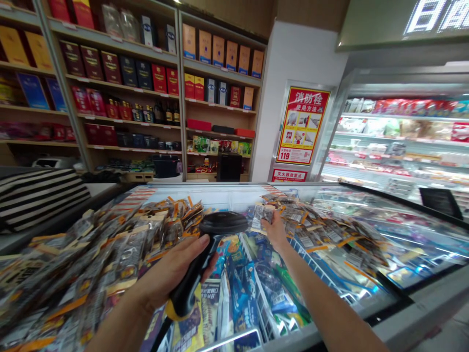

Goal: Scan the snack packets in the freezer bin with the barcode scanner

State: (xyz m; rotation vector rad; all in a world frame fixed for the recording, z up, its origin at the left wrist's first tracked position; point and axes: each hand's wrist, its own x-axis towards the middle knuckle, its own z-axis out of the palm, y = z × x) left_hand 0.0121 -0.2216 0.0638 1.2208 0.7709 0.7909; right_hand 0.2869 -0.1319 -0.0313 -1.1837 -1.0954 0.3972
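My left hand [183, 264] is wrapped round the handle of a black barcode scanner [223, 222] with a yellow-trimmed base and a trailing cable. The scanner's head points away from me, toward the right hand's side. Farther out, the fingers of my right hand [274, 227] close on a small clear food packet [262, 215] with a pale printed label. Next to that hand, similar packets with orange edges [330, 230] lie heaped on the freezer's right side. Another large heap of packets [120, 259] spreads to the left of the scanner.
Below my hands an open chest freezer [256, 337] holds blue and yellow bags [238, 293] between white wire dividers [262, 298]. A striped bag [40, 198] rests at left. Shelves of boxes [128, 73] stand behind; a lit refrigerated display [399, 142] is at right.
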